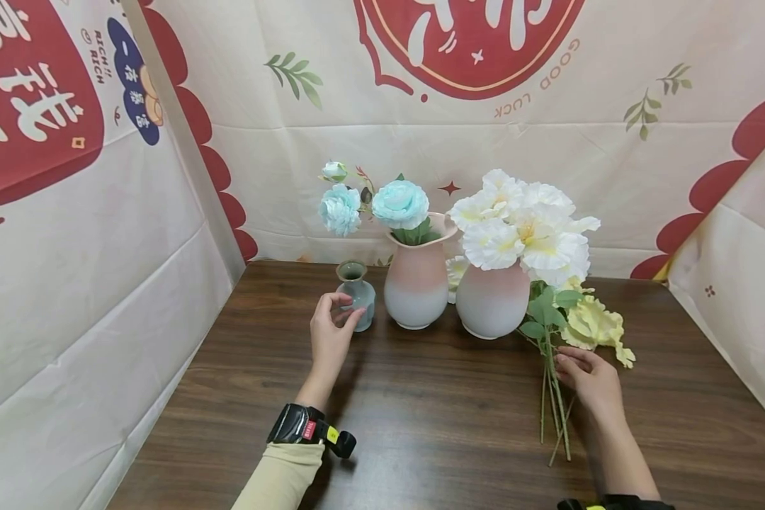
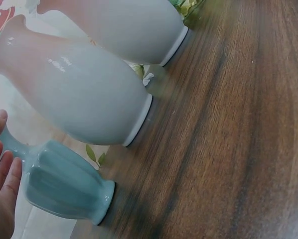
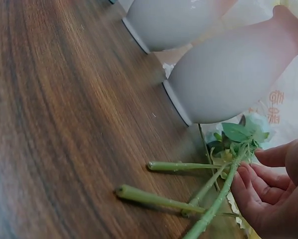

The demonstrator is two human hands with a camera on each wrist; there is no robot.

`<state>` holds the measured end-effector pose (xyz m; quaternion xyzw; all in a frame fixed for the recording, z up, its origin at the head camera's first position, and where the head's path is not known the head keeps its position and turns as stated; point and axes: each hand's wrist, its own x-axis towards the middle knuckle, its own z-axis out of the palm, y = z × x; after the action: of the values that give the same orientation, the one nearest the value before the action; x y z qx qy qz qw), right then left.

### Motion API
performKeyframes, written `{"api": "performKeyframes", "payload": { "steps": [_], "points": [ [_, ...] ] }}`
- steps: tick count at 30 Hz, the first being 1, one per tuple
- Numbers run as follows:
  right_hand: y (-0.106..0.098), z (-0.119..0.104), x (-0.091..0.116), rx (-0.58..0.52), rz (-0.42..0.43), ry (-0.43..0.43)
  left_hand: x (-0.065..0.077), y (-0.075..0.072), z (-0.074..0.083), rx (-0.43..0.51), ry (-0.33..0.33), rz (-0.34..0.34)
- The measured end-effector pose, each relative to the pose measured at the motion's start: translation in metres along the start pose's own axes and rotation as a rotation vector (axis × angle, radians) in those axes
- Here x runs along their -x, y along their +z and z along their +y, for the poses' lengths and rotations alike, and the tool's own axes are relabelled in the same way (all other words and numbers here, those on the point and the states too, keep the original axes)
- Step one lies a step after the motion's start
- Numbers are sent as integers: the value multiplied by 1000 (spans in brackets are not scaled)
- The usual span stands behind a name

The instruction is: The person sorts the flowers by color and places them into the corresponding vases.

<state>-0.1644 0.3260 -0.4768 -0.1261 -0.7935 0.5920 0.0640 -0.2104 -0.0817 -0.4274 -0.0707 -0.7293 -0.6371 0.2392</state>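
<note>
A small blue-green vase (image 1: 363, 301) stands at the left of the row. My left hand (image 1: 333, 329) is at its near side, thumb and fingers parted around a gap. In the left wrist view the fingers (image 2: 9, 177) lie beside the vase's narrow neck. My right hand (image 1: 591, 382) is beside a bunch of green flower stems (image 1: 553, 397) lying on the table. In the right wrist view its thumb and fingertips are right at one stem (image 3: 221, 201), with a small gap between them. Leaves (image 1: 544, 312) and a yellow flower (image 1: 593, 324) lie just beyond that hand.
A pink-and-white vase (image 1: 417, 290) holding pale blue flowers (image 1: 400, 204) stands in the middle. Right of it is a similar vase (image 1: 492, 301) with large white flowers (image 1: 529, 223) above. Printed cloth (image 1: 293, 156) hangs behind the brown wooden table (image 1: 421, 425).
</note>
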Motion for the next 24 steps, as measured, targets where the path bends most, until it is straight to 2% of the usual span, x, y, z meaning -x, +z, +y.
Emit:
{"api": "performKeyframes", "payload": {
  "steps": [4,8,15,18,24],
  "points": [
    [-5,2,1,-157,-27,-4,1,1,-1,0,7,-3],
    [-9,4,2,-197,-36,-26,0,3,-7,-1,7,-11],
    [-13,5,4,-159,-29,-27,-3,13,-38,9,-8,-14],
    [-14,5,5,-126,-25,-15,-1,16,-39,18,-10,-13],
    [-16,5,7,-139,-23,-12,4,23,-36,19,-3,-38]
  ]
}}
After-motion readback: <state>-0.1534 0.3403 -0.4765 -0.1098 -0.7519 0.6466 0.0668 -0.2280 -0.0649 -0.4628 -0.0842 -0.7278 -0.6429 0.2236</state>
